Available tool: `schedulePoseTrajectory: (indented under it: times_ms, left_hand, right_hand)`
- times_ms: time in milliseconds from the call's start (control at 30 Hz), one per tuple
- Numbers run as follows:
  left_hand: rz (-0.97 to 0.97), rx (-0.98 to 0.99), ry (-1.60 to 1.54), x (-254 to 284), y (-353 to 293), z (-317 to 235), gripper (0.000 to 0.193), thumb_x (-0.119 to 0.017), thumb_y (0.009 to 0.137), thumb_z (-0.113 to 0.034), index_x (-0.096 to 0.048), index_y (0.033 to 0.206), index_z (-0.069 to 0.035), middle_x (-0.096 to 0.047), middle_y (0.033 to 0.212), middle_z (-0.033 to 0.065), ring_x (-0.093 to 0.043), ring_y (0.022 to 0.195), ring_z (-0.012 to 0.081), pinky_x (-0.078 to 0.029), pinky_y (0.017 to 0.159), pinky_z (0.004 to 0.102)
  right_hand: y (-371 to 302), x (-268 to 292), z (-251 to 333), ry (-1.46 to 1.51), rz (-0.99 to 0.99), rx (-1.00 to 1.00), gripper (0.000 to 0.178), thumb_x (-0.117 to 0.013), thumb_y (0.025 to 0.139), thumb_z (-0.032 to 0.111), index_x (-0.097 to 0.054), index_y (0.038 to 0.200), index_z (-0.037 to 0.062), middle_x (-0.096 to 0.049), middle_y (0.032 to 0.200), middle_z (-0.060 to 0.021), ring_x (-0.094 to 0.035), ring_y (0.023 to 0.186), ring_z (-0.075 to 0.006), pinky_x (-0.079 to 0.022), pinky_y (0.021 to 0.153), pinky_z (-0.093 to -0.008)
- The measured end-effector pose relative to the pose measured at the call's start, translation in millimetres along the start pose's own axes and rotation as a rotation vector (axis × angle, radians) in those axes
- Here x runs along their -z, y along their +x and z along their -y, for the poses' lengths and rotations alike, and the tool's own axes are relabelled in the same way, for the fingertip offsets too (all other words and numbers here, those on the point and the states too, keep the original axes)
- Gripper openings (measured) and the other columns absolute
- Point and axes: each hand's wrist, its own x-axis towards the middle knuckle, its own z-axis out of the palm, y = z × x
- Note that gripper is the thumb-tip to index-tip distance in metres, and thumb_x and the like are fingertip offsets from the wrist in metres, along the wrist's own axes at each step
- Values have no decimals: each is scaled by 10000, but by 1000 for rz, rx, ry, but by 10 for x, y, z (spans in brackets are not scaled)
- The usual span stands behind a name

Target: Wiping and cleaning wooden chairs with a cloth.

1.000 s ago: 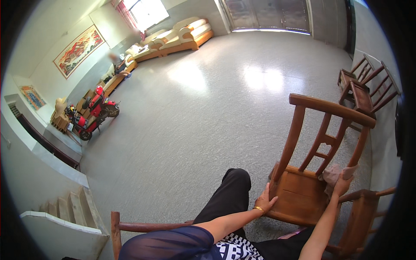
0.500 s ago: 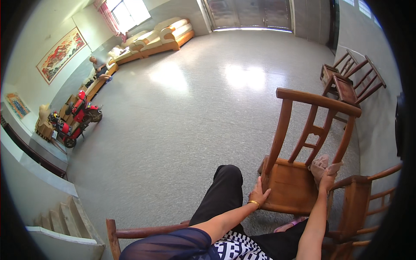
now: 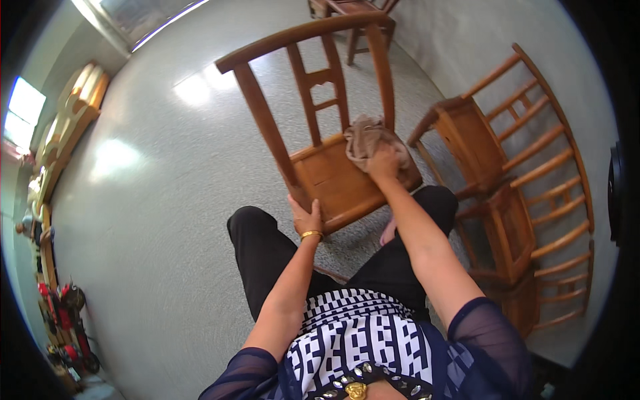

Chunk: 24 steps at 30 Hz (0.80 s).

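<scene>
At about nine o'clock, far off by the wall, stands a long pale wooden bench (image 3: 63, 127), well apart from where I work. Nearer in, my left hand (image 3: 307, 215) has closed around the front left corner of the wooden chair (image 3: 327, 177), thumb on top and fingers wrapped under the seat edge, a gold bangle (image 3: 311, 234) at the wrist; I judge it is steadying the chair, which tilts toward me between my knees. At about twelve o'clock from that hand, the chair's back rails rise up and away. My right hand (image 3: 385, 163) lies flat and pressed down on a brown cloth (image 3: 367, 137), which sits bunched on the seat's back right part, just against the right rear post. So the step in hand looks like wiping the seat. I think the next stroke needs the cloth drawn across toward seven o'clock, over the bare boards, with my left grip firm so the chair does not rock. At three o'clock, more wooden chairs (image 3: 513, 173) are stacked close by; whether they touch mine I cannot tell, since the lens bends that side.
</scene>
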Motion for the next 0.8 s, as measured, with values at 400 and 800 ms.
schedulePoseTrajectory:
  times_ms: [400,800]
  left_hand:
    - [22,-30,-4,-114,-67,-2,826,-650,722,-308,-183,1361,-72,-478,1184,256,-496,1037,406,-400,858,426]
    - [108,80,-66,15,-55,33,821,-614,737,-330,-179,1354,-8,-408,1247,273,-419,1141,379,-359,931,399]
  right_hand:
    - [-27,828,-206,969,256,-366,398,-480,719,112,-509,1093,-21,-580,994,-183,-535,975,-318,-408,833,-354]
    - [965,-22,78,213,-88,318,426,-489,732,-11,-485,1158,-26,-487,1208,-178,-431,1151,-279,-280,1016,-333]
